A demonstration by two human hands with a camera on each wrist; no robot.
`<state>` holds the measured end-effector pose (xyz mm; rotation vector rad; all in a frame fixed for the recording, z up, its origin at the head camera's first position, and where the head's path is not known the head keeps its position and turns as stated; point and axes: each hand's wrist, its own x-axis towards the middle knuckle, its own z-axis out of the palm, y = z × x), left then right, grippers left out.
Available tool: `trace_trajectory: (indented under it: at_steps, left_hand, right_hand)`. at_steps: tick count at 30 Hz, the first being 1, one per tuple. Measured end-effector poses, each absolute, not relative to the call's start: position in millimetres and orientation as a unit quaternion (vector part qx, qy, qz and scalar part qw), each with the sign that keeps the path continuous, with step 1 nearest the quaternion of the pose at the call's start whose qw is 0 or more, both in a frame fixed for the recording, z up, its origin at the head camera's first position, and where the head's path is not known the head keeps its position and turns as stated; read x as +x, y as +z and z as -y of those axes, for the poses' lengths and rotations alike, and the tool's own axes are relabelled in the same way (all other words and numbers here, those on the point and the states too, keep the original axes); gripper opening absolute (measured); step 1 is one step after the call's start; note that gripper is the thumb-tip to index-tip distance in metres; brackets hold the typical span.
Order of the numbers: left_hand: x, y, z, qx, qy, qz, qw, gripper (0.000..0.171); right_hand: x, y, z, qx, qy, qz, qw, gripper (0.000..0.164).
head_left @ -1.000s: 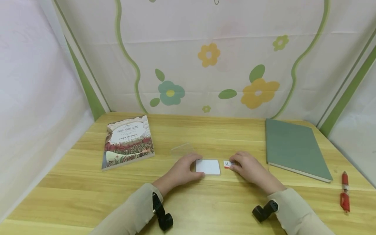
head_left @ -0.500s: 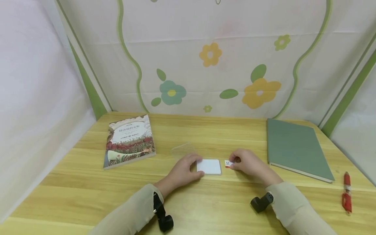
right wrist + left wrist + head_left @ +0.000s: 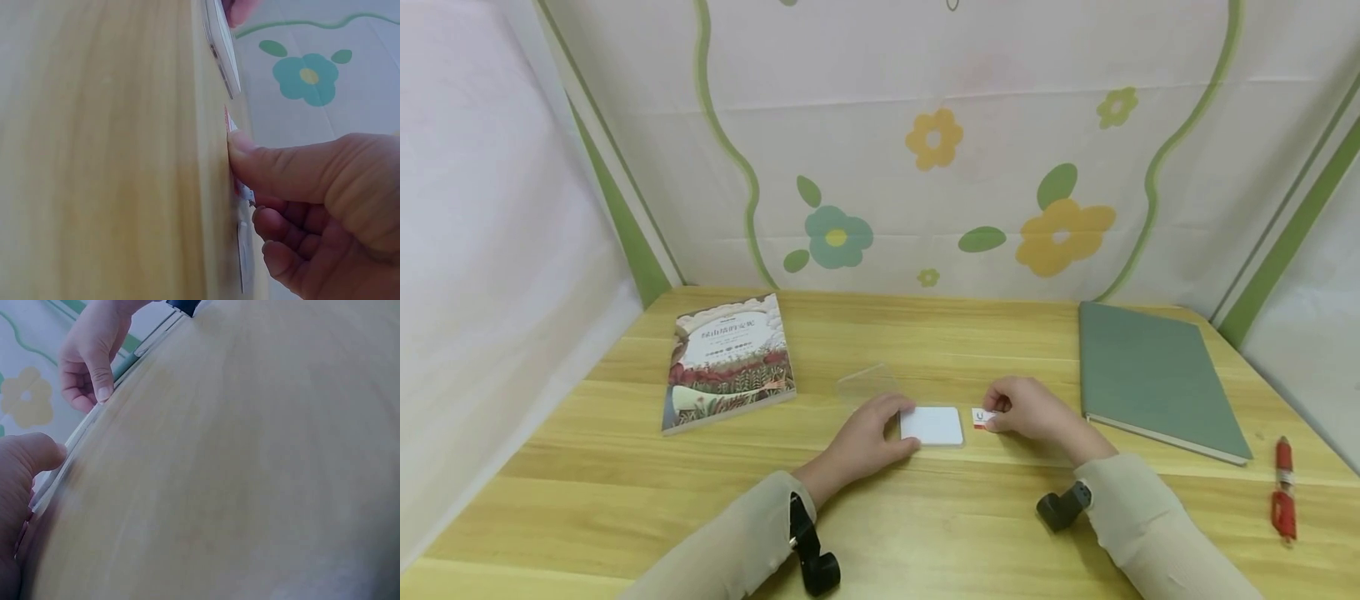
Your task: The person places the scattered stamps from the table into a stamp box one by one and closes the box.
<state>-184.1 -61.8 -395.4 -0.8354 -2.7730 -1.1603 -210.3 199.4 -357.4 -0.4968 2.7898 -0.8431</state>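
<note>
In the head view my left hand (image 3: 868,437) holds the left end of a stack of white cards in a clear case (image 3: 932,426), thumb at the near side and fingers at the far side. Just right of it, apart from the case, my right hand (image 3: 1030,412) pinches a small white card (image 3: 980,418) printed with a letter and a red lower edge. The card is low over the table or on it; I cannot tell which. In the right wrist view the thumb presses over the card (image 3: 231,120), and its remaining fingers are curled beneath.
A clear, flat plastic piece, perhaps a lid (image 3: 867,382), lies behind my left hand. An illustrated book (image 3: 730,362) is at the left, a green notebook (image 3: 1157,379) at the right. Beyond the notebook lies a red pen (image 3: 1284,492). A flowered curtain (image 3: 880,167) hangs behind the table (image 3: 925,533).
My right wrist has shifted slightly up and to the left, while its fingers keep hold of the small card. My left hand and the case stay in place.
</note>
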Motion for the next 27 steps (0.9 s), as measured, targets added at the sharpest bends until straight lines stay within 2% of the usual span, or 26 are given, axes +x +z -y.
trace_trajectory:
  at_steps: [27]
  left_hand:
    - [-184.8, -396.3, 61.0, -0.266, -0.360, 0.894, 0.011, 0.044]
  right_hand:
    - [-205.0, -361.5, -201.6, -0.187, -0.275, -0.942, 0.047, 0.020]
